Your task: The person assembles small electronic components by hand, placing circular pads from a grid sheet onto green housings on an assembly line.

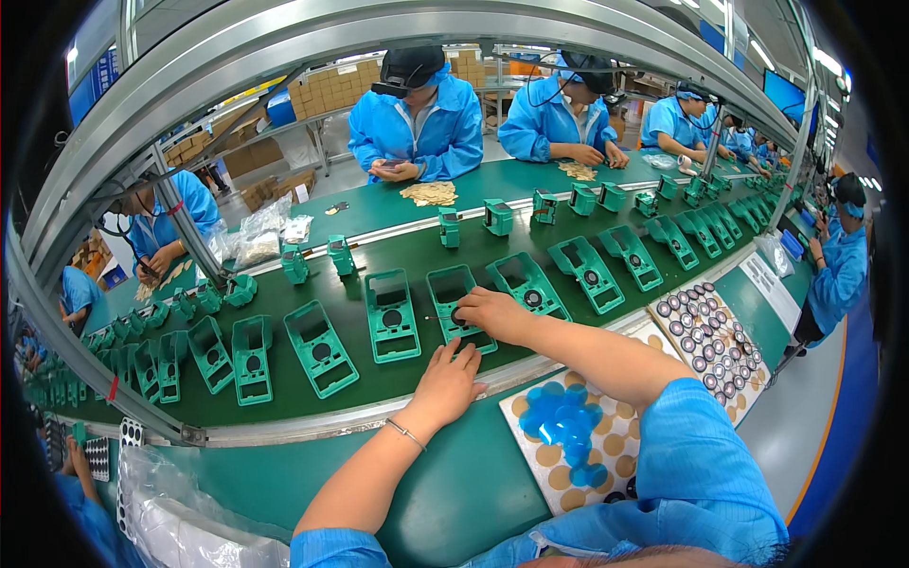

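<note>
A green plastic housing [449, 282] lies on the dark green conveyor belt [284, 284] in front of me. My right hand [494, 316] reaches over its lower half, fingertips bent together on the round black part there; whatever they pinch is hidden. My left hand [449, 381] rests at the housing's near edge, fingers stretched out and holding nothing. Just left lies a similar housing [385, 287] with a black disc [391, 318] in it. Below my right forearm, blue translucent film discs [561, 412] are piled on a white board [519, 417] with tan circles.
More green housings [322, 350] line the belt, with smaller green parts [498, 217] along its far side. A tray of round dark parts [710, 346] stands right. Plastic bags [189, 521] lie lower left. Co-workers [417, 128] sit opposite; a metal frame [360, 28] crosses overhead.
</note>
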`<state>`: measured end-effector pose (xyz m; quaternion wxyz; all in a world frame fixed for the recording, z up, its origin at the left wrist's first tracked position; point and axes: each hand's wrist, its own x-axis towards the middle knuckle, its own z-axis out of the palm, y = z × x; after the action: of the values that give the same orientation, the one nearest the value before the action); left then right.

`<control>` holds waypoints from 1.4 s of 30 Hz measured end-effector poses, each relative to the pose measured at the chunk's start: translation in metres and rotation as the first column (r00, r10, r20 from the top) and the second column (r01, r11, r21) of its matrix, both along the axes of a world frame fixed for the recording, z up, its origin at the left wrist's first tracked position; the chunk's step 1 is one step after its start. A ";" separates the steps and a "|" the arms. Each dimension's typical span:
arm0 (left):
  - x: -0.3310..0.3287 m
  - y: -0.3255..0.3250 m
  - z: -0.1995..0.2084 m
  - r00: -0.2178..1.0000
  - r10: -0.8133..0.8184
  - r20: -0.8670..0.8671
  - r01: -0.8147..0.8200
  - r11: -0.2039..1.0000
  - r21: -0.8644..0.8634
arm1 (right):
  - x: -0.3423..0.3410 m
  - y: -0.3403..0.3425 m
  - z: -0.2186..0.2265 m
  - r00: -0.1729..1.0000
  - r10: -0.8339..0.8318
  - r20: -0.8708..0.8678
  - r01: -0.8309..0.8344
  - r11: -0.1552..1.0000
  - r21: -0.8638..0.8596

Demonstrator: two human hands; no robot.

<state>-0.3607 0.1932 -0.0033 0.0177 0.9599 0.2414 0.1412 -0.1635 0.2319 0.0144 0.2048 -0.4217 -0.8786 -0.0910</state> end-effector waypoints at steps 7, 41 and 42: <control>0.004 -0.002 0.001 1.000 0.001 -0.027 -0.002 0.999 -0.040 | 0.004 -0.001 0.001 1.000 0.016 -0.002 -0.016 1.000 -0.026; 0.040 0.025 0.035 0.991 0.024 -0.134 -0.044 0.988 -0.146 | 0.078 -0.190 0.103 0.889 -0.257 -0.380 0.195 0.961 -0.195; 0.045 0.024 0.037 0.988 0.066 -0.138 -0.089 0.982 -0.167 | 0.081 -0.208 0.105 0.887 -0.259 -0.383 0.185 0.958 -0.219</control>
<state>-0.3160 0.2172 0.0339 0.0795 0.9518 0.2906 0.0567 -0.0823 0.0234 0.1197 0.3335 -0.5457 -0.7668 0.0541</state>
